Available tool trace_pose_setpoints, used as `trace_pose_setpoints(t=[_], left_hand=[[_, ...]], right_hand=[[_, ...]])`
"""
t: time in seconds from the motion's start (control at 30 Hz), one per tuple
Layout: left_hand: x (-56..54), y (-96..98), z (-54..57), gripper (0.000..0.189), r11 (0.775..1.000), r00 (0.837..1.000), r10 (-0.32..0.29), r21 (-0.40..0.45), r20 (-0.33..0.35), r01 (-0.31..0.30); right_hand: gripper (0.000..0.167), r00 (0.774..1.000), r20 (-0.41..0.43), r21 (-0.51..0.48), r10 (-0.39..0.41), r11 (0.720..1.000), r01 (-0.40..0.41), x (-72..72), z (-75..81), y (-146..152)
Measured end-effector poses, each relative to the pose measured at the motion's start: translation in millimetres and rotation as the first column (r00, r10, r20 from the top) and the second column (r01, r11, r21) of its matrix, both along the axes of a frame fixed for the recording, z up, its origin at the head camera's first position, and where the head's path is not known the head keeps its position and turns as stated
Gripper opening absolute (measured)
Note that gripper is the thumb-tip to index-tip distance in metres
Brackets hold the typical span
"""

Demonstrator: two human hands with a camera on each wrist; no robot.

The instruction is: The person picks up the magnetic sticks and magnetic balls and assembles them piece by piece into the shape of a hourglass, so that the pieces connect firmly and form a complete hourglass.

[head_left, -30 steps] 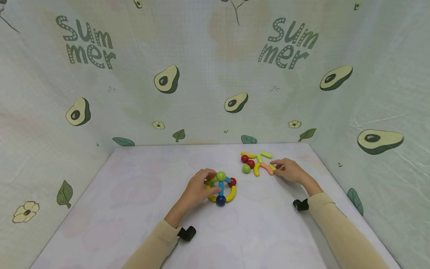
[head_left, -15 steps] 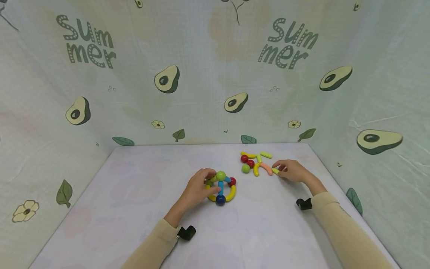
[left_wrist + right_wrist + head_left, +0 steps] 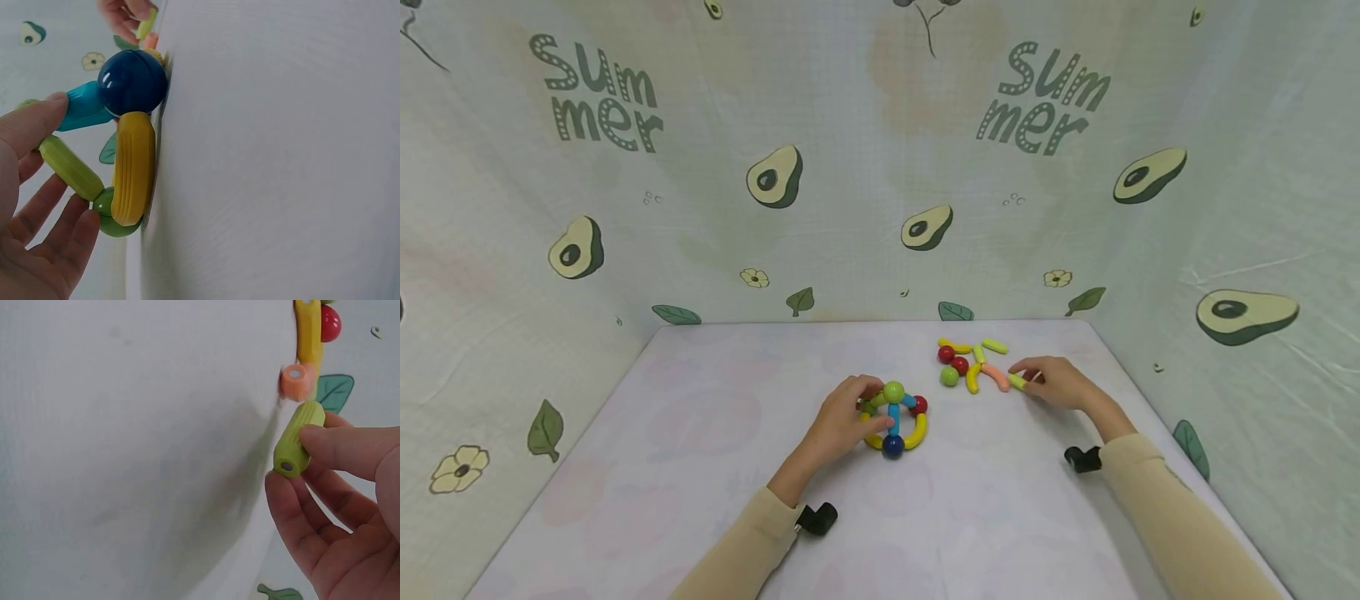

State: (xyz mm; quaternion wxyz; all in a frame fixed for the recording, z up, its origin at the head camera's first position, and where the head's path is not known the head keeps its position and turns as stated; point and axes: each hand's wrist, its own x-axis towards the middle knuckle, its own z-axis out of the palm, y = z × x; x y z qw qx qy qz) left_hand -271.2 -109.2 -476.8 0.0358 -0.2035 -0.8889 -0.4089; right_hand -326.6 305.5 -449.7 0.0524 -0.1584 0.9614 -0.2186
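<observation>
My left hand (image 3: 841,423) holds a small frame of magnetic sticks and balls, thumb on its blue stick (image 3: 893,419) and fingers at the green parts behind. A lime ball (image 3: 892,392) tops the frame; a navy ball (image 3: 892,447), a red ball (image 3: 919,405) and yellow curved sticks (image 3: 917,434) form its base. In the left wrist view, the thumb presses the blue stick near the navy ball (image 3: 132,82). My right hand (image 3: 1054,383) pinches a short lime stick (image 3: 299,439) between thumb and fingers, its magnet end showing in the right wrist view.
Beside the right hand lie a salmon curved stick (image 3: 997,377), a yellow curved stick (image 3: 973,378), a green ball (image 3: 950,377), two red balls (image 3: 959,365) and more sticks (image 3: 995,345). A printed cloth (image 3: 850,250) rises behind the table's back edge.
My right hand has taken hold of the lime stick and drawn slightly to the right, away from the salmon stick. My left hand and the frame keep their place.
</observation>
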Motion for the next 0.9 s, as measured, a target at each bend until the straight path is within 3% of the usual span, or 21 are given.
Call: trace_pose_setpoints(t=[0.37,0.6,0.9], left_hand=[[0.0,0.4,1.4,0.046,0.999,1.000,0.002,0.033,-0.030,-0.001],[-1.2,1.4,2.3,0.046,0.998,0.998,-0.015,0.053,-0.055,0.018],[-1.4,2.4,4.1,0.045,0.996,0.997,-0.034,0.077,-0.068,0.039]], right_hand=[[0.039,0.986,-0.169,-0.184,-0.010,0.983,-0.021,14.8,20.6,-41],[0.041,0.980,-0.193,-0.318,-0.046,0.948,-0.018,27.4,32.6,-76],[0.040,0.965,-0.260,-0.434,-0.026,0.896,-0.092,39.0,39.9,-118]])
